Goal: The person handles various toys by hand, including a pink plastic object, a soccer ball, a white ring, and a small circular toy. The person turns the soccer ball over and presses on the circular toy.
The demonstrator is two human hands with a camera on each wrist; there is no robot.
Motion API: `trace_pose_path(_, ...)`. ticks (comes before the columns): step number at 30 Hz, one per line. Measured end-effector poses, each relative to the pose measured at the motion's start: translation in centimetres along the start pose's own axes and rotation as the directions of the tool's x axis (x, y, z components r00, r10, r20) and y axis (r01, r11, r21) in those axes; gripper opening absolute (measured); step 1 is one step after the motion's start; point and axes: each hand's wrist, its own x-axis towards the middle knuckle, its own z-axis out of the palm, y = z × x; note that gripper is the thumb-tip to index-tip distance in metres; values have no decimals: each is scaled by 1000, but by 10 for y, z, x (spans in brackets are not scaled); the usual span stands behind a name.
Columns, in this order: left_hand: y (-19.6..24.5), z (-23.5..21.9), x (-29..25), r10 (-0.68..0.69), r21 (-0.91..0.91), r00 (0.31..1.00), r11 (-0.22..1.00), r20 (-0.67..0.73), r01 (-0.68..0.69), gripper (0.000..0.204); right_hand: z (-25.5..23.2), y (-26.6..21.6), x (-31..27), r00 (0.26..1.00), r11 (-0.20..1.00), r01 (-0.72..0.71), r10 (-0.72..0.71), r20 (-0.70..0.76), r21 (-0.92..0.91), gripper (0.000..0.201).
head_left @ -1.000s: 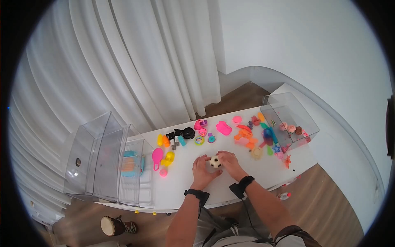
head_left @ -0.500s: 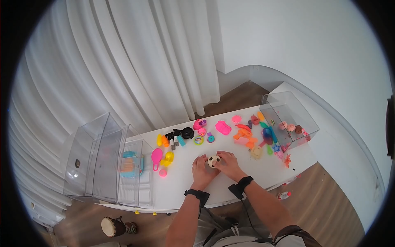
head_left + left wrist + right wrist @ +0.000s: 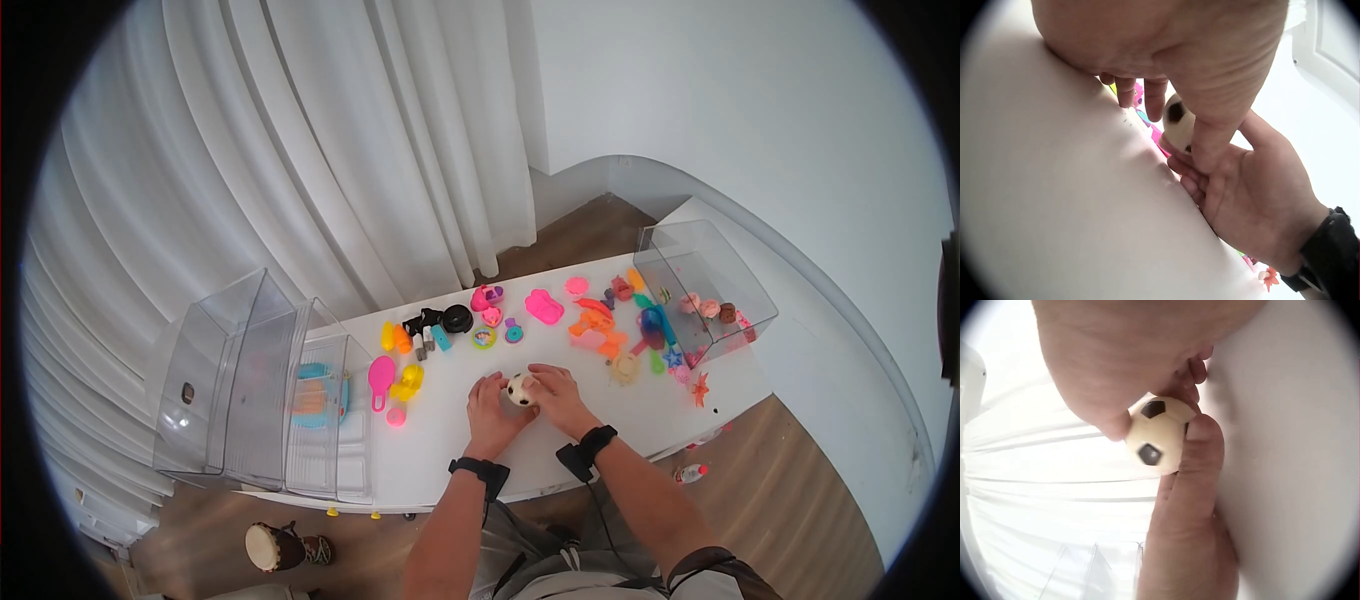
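A small cream soccer ball (image 3: 518, 389) with black patches sits between both hands just above the white table (image 3: 440, 455), near its front middle. My left hand (image 3: 497, 394) presses its thumb (image 3: 1192, 478) against the ball (image 3: 1157, 434), and its other fingers (image 3: 1141, 97) curl down to the tabletop. My right hand (image 3: 543, 386) grips the ball (image 3: 1179, 120) from the other side, thumb on one side and curled fingers (image 3: 1190, 378) behind it. Both wrists wear black bands.
Clear plastic bins (image 3: 250, 380) stand at the table's left end, one holding a blue and orange toy. Another clear bin (image 3: 705, 290) with small toys stands at the right end. A pink paddle (image 3: 381, 380), yellow duck (image 3: 408, 383), black toy (image 3: 445, 321) and orange pieces (image 3: 597, 328) lie beyond the hands. A small drum (image 3: 272, 548) sits on the floor.
The ball has shifted slightly left and turned between the hands. My left thumb has come up onto it; both hands stay at the same spot.
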Motion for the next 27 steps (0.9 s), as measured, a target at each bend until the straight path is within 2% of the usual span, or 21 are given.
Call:
trace_pose_path(2, 3, -2, -1, -9, -2, 1000, 1000, -9, 9, 75, 3, 8, 6, 990, 913, -109, 136, -42, 392, 46)
trace_pose_path(5, 4, -3, 0, -44, -15, 999, 999, 19, 44, 74, 1, 5, 4, 990, 860, -102, 136, -32, 499, 45)
trace_pose_path(6, 3, -2, 1, -77, -46, 996, 996, 52, 80, 74, 1, 2, 2, 990, 861, -103, 136, -31, 499, 45)
trace_pose_path(7, 1, -1, 1, -110, -76, 990, 990, 85, 117, 74, 2, -2, 1, 994, 954, -40, 69, -87, 298, 42)
trace_pose_path(8, -1, -1, 1, -112, -75, 990, 990, 86, 119, 74, 3, -4, 0, 992, 997, 20, -9, -127, 81, 39)
trace_pose_path(12, 6, -3, 1, -59, -34, 997, 998, 50, 60, 73, 4, 7, 1, 994, 998, 50, -47, -100, 33, 42)
trace_pose_path(14, 10, -6, 1, -48, -10, 999, 999, 21, 49, 72, 6, 16, 6, 997, 944, -62, 72, -20, 325, 48)
trace_pose_path(15, 11, -8, 2, -45, -12, 999, 999, 29, 46, 73, 9, 20, 5, 997, 944, -63, 72, -18, 325, 48)
trace_pose_path(17, 8, -5, 1, -42, -15, 998, 999, 38, 42, 74, 5, 11, 2, 998, 980, -8, 21, -63, 198, 47)
trace_pose_path(18, 4, -2, 1, -17, 10, 1000, 1000, 26, 17, 75, 3, 6, 0, 998, 980, -8, 21, -63, 198, 47)
trace_pose_path(20, 4, -1, 0, 8, 36, 1000, 999, 14, -8, 76, 0, -1, -3, 998, 999, 40, -42, -50, -26, 44)
trace_pose_path(21, 5, 0, 0, -9, 30, 1000, 999, 11, 9, 76, 3, 5, -1, 998, 999, 40, -42, -49, -26, 44)
trace_pose_path(23, 9, -4, 1, -28, 25, 1000, 999, 5, 28, 76, 5, 14, 5, 998, 957, -41, 53, -34, 287, 45)
trace_pose_path(27, 5, -5, 1, -76, -35, 995, 996, 67, 79, 76, 3, 10, 2, 997, 933, -52, 71, -42, 357, 34)
